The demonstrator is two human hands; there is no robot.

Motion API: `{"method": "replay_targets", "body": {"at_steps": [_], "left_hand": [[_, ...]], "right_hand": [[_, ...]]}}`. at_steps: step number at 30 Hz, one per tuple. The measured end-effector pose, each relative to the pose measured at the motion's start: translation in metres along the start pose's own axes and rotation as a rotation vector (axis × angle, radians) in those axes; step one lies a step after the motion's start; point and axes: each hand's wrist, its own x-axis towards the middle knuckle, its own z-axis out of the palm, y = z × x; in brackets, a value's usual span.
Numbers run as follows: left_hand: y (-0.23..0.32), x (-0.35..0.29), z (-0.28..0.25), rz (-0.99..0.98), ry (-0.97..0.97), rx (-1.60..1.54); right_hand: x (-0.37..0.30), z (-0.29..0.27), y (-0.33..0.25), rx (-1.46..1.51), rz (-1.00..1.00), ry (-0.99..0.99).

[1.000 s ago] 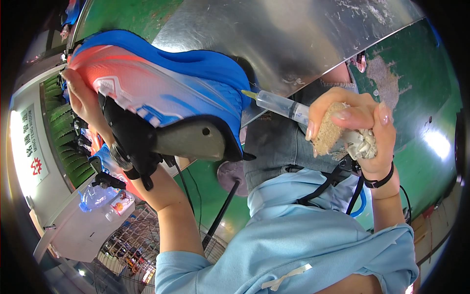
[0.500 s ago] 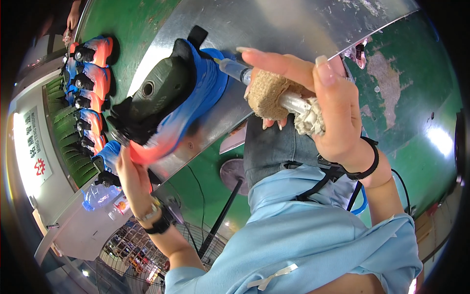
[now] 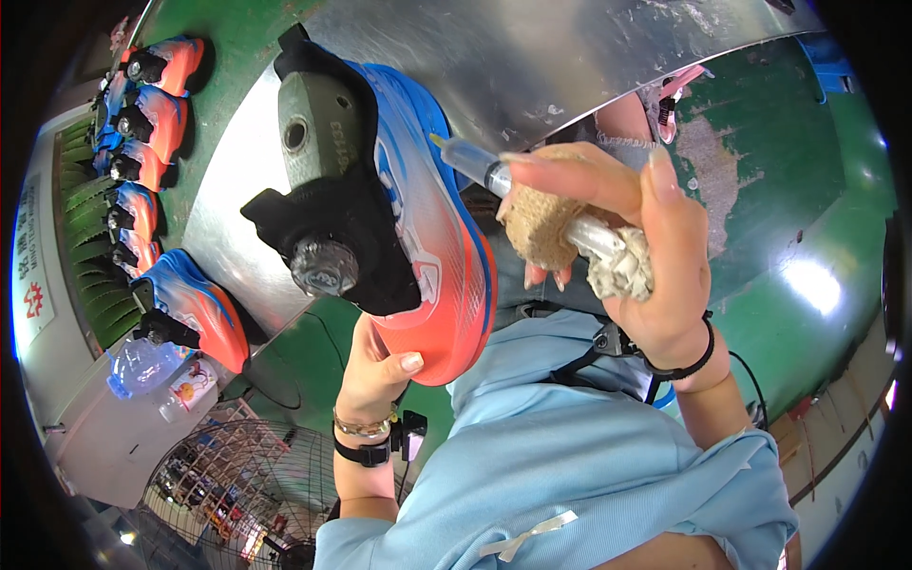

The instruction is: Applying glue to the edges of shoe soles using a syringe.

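My left hand (image 3: 372,372) grips the toe of a blue-to-coral sports shoe (image 3: 439,309), its thumb pressed on the front. A dark green shoe last (image 3: 302,119) fills the shoe, and black fabric with a round clear-and-black dial (image 3: 325,267) lies over it. Right of the shoe, my right hand (image 3: 665,252) is closed round a clear syringe (image 3: 467,163) with a yellowish tip. That tip points at the shoe's blue side, seemingly just short of touching. A tan spongy block (image 3: 540,223) surrounds the barrel, and a crumpled whitish lump (image 3: 622,271) covers the plunger end.
Several similar shoes (image 3: 157,123) stand in a row at the left, with one more shoe (image 3: 201,302) nearer. Beside it are a plastic bottle (image 3: 142,366) and a wire fan (image 3: 237,484). A shiny metal tabletop (image 3: 475,71) extends across the top.
My left hand has brought the shoe nearer and turned its toe toward me, so its dial now shows. The syringe in my right hand has shifted slightly right and down.
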Motion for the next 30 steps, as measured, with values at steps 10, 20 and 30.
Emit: {"method": "replay_targets", "body": {"at_steps": [10, 20, 30], "left_hand": [[-0.025, 0.016, 0.001, 0.043, -0.151, -0.178], [-0.062, 0.067, 0.033, -0.117, -0.414, -0.522], [-0.034, 0.102, 0.101, -0.003, -0.494, -0.57]], "right_hand": [[-0.03, 0.002, -0.023, 0.044, -0.01, -0.023], [-0.035, 0.017, -0.045, -0.044, 0.025, 0.133], [-0.075, 0.003, -0.056, -0.114, -0.096, 0.185]]}}
